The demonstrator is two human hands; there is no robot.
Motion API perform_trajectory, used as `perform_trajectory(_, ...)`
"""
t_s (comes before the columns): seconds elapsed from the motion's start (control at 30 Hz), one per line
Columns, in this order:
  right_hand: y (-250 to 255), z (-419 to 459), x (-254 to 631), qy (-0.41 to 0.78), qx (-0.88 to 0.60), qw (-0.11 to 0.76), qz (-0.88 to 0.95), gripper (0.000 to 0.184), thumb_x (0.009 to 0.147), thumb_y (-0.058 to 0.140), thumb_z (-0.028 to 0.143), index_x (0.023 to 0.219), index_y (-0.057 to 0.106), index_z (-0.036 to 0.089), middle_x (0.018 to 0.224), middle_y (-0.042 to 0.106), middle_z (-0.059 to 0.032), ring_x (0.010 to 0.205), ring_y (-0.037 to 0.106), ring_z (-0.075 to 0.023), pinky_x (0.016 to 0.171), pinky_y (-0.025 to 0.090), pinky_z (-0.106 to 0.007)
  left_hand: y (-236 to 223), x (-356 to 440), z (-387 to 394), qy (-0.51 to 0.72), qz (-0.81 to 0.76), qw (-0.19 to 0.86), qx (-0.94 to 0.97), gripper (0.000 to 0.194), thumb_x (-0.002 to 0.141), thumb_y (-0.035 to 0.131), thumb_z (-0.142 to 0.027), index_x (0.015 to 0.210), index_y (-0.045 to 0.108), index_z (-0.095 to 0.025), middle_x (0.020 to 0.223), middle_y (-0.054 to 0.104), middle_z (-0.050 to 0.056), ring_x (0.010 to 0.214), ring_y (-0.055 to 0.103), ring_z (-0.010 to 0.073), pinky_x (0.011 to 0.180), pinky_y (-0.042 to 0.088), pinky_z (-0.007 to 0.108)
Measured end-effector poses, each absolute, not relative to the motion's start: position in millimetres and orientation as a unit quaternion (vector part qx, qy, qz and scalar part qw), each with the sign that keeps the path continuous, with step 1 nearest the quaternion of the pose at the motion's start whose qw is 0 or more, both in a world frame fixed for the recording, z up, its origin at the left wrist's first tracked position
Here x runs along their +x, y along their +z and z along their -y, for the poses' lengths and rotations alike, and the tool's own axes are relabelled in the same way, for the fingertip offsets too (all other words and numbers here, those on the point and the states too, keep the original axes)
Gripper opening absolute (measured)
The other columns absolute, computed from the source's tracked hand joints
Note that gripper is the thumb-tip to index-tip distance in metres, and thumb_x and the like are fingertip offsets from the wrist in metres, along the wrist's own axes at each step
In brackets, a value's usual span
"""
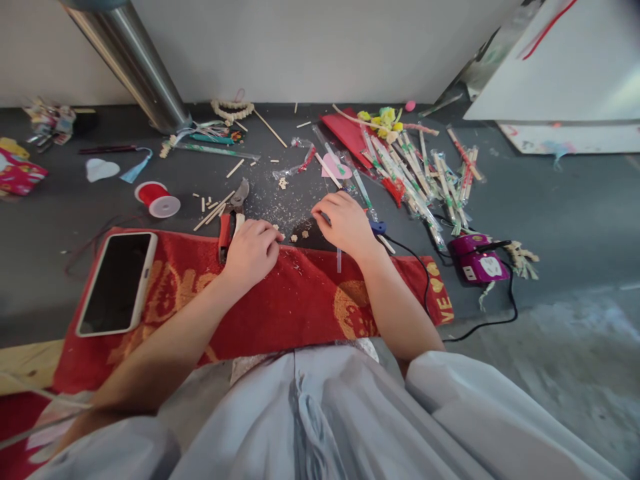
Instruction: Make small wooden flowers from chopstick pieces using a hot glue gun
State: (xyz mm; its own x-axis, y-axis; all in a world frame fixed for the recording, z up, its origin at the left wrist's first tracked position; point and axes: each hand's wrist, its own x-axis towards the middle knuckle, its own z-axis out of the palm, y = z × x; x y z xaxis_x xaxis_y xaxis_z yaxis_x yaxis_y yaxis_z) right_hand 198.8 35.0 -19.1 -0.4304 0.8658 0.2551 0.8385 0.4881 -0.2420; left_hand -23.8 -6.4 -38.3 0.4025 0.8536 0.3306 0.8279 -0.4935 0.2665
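Note:
My left hand (253, 252) rests at the red towel's (295, 300) far edge, fingers curled downward. Beside it lie pruning shears (233, 217) with red handles, partly covered by the hand. My right hand (344, 222) is bent with its fingertips close together, above a blue corded tool (377, 228) whose body is mostly hidden. A translucent stick (339, 260) pokes out below that hand. Between the hands lie a few small flower-shaped wooden pieces (294, 238). What either hand's fingertips hold, if anything, cannot be made out.
A phone (117, 283) lies on the towel's left. Behind are a red thread spool (157, 199), cut sticks (215, 210) and a metal post (135, 67). Wrapped sticks (405, 173) are heaped at right. A black cord runs by a purple power box (480, 258).

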Motion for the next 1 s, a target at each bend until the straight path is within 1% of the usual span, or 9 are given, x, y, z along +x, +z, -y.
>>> perform_trajectory(0.2, -21.8, -35.3, 199.2, 0.038, -0.494, 0.182, 0.849, 0.026, 0.096, 0.043, 0.021, 0.093, 0.069, 0.017, 0.097, 0.069, -0.0102, 0.097, 0.055, -0.0249, 0.091, 0.043, -0.037, -38.1, -23.9, 6.7, 0.220, -0.497, 0.026, 0.839, 0.028, 0.088, 0.046, -0.013, 0.086, 0.074, -0.016, 0.091, 0.071, 0.010, 0.091, 0.064, 0.0251, 0.085, 0.056, 0.045)
perform_trajectory(0.33, -22.1, -34.9, 198.5, 0.036, -0.490, 0.185, 0.851, 0.025, 0.096, 0.044, 0.020, 0.093, 0.069, 0.016, 0.097, 0.070, -0.0108, 0.096, 0.057, -0.0251, 0.091, 0.044, -0.038, -38.7, -23.4, 6.8, 0.228, -0.499, 0.035, 0.835, 0.027, 0.087, 0.047, -0.013, 0.085, 0.073, -0.017, 0.090, 0.070, 0.009, 0.091, 0.064, 0.0246, 0.085, 0.055, 0.043)
perform_trajectory(0.6, -18.2, -34.0, 195.7, 0.045, -0.490, 0.174, 0.853, 0.024, 0.096, 0.047, 0.020, 0.094, 0.070, 0.014, 0.098, 0.071, -0.0119, 0.097, 0.059, -0.0250, 0.093, 0.047, -0.039, -38.6, -22.8, 7.1, 0.228, -0.503, 0.047, 0.832, 0.027, 0.087, 0.047, -0.012, 0.085, 0.073, -0.017, 0.091, 0.071, 0.009, 0.092, 0.064, 0.0247, 0.086, 0.055, 0.044)
perform_trajectory(0.73, -17.5, -33.6, 194.7, 0.052, -0.491, 0.166, 0.854, 0.025, 0.096, 0.047, 0.020, 0.095, 0.070, 0.013, 0.099, 0.070, -0.0124, 0.098, 0.059, -0.0247, 0.094, 0.046, -0.039, -37.5, -22.6, 7.4, 0.219, -0.504, 0.048, 0.834, 0.028, 0.087, 0.046, -0.013, 0.085, 0.073, -0.017, 0.092, 0.071, 0.009, 0.093, 0.064, 0.0248, 0.086, 0.055, 0.045)
perform_trajectory(1.0, -18.3, -32.6, 194.7, 0.060, -0.487, 0.171, 0.854, 0.027, 0.097, 0.043, 0.022, 0.095, 0.069, 0.016, 0.099, 0.070, -0.0112, 0.097, 0.056, -0.0250, 0.093, 0.044, -0.038, -37.5, -22.0, 7.6, 0.221, -0.505, 0.063, 0.832, 0.027, 0.087, 0.046, -0.013, 0.085, 0.073, -0.018, 0.092, 0.071, 0.009, 0.092, 0.064, 0.0251, 0.087, 0.054, 0.045)
